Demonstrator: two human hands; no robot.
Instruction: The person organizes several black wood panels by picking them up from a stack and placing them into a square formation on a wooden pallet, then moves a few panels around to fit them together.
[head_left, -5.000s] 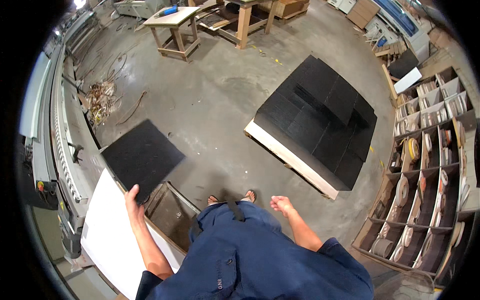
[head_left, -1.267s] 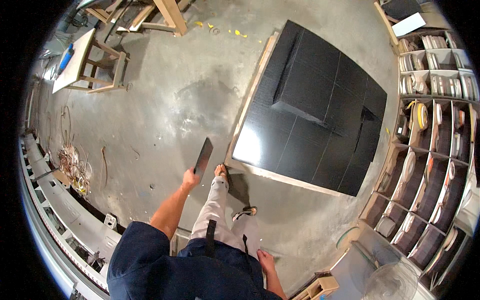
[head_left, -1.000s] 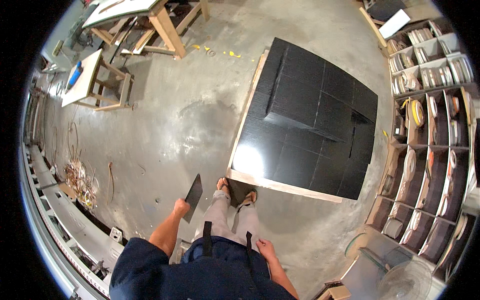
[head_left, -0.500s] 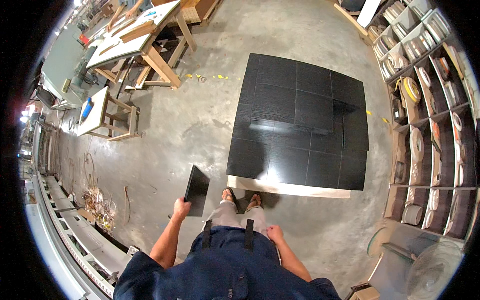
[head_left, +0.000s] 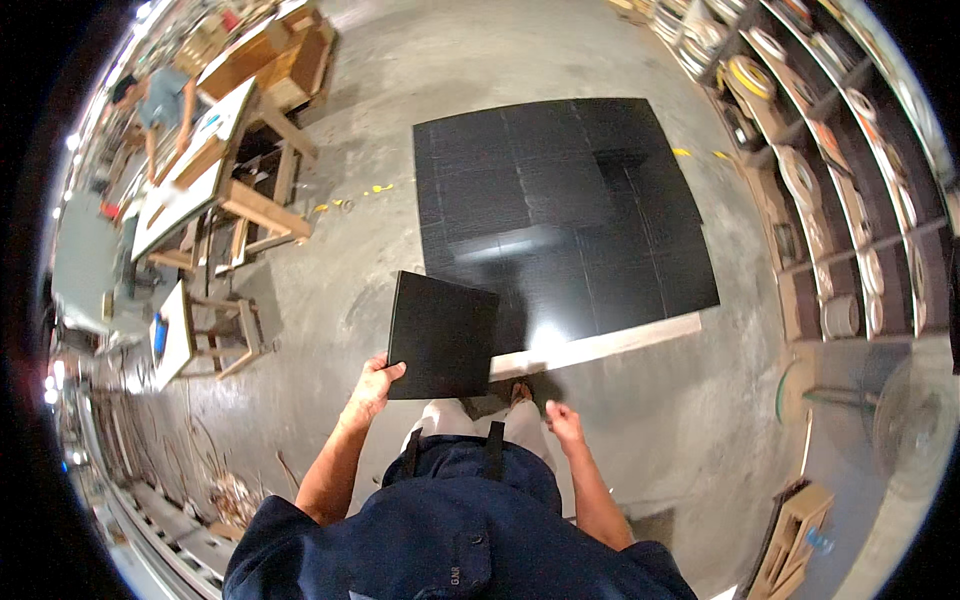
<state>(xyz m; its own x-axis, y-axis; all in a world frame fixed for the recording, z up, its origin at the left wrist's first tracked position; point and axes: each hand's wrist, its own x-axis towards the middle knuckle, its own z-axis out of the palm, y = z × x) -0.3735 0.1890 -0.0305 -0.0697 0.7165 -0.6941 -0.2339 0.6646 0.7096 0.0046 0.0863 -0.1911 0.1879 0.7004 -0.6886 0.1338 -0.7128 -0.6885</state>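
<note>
A square black panel (head_left: 444, 338) hangs in front of my legs. My left hand (head_left: 380, 382) grips it by the lower part of its left edge, the thumb over its face. My right hand (head_left: 565, 422) is apart from the panel, beside my right thigh, its fingers curled closed with nothing visible in them. Ahead of my feet lies a low, wide stack of similar black panels (head_left: 560, 200), set close together in rows. A pale board (head_left: 600, 343) shows along the stack's near edge. The held panel covers the stack's near left corner.
At the left stand a wooden-legged worktable (head_left: 270, 210), with a person (head_left: 168, 100) behind it, and a small stool-like table (head_left: 177, 345). Shelves (head_left: 850, 200) filled with tape rolls line the right side. A fan (head_left: 915, 400) and a wooden crate (head_left: 795, 540) stand at the lower right.
My left hand has raised the panel and brought it rightward, its face now turned up toward me. My right hand has moved forward off my thigh. The view has swung rightward.
</note>
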